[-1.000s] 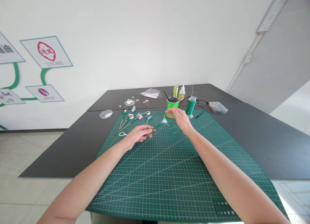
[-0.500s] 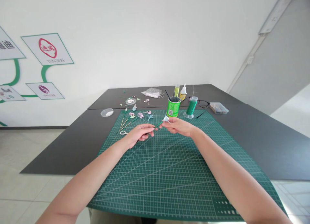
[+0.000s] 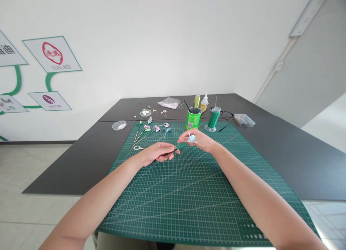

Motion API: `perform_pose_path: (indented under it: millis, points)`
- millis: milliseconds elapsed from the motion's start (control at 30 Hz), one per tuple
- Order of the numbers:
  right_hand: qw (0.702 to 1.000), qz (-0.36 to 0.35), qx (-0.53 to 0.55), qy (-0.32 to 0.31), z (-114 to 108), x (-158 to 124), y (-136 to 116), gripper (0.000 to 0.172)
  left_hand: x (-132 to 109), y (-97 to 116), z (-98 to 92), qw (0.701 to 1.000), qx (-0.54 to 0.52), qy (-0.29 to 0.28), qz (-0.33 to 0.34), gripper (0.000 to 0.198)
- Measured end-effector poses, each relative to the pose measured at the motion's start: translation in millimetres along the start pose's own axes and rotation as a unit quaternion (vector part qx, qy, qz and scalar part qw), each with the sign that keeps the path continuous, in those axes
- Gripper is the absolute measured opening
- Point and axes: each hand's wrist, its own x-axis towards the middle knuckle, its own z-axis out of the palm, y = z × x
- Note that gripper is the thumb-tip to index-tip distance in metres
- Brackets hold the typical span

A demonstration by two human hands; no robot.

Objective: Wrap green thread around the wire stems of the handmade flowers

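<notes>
My left hand [image 3: 159, 152] is closed around a thin stick-like stem, dark at the hand and green further on. The stem [image 3: 181, 146] slants up to the right and ends in a pale blue flower [image 3: 192, 138]. My right hand [image 3: 198, 138] is just behind the flower, its fingers curled and their tips together left of the petals. The flower partly covers these fingers, so what they pinch cannot be made out. Beyond my left hand, finished-looking flowers on stems [image 3: 147, 128] and a light blue flower piece [image 3: 167, 130] lie on the green cutting mat [image 3: 189, 199].
A green can [image 3: 193, 119] with tools stands behind my hands. Beside it are a glue bottle [image 3: 204, 101], a green spool [image 3: 213, 119], eyeglasses [image 3: 227, 115] and a clear box [image 3: 244, 120]. White-handled scissors [image 3: 138, 148], a dish [image 3: 119, 125] and a plastic bag [image 3: 169, 102] are also there.
The blue flower has shifted right and slightly down, and now shows in front of my right hand's fingers. My left hand has moved a little right and down with the stem.
</notes>
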Motion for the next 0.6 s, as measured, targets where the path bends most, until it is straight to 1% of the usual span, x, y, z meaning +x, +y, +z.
perform_pose_path:
  millis: [133,233,333,467,600]
  points:
    - [1.000,-0.016,-0.021,0.009,6.9,1.7,2.4,0.036,1.1,-2.3,0.0,1.000,0.017,-0.019,-0.004,0.038]
    - [1.000,-0.026,-0.001,0.007,9.4,3.4,5.3,0.036,1.5,-2.7,0.5,0.999,0.019,-0.031,-0.006,0.036]
    - [0.999,-0.036,0.039,0.000,12.1,4.7,5.5,0.033,1.2,-2.2,1.2,0.999,0.026,-0.043,-0.005,0.036]
    - [0.998,-0.028,0.060,-0.007,16.6,4.8,3.2,0.030,0.5,-1.7,2.2,0.997,0.036,-0.064,-0.004,0.037]
    - [0.999,-0.035,0.033,0.001,15.2,3.8,2.5,0.029,0.4,-2.6,1.4,0.998,0.035,-0.055,0.006,0.038]
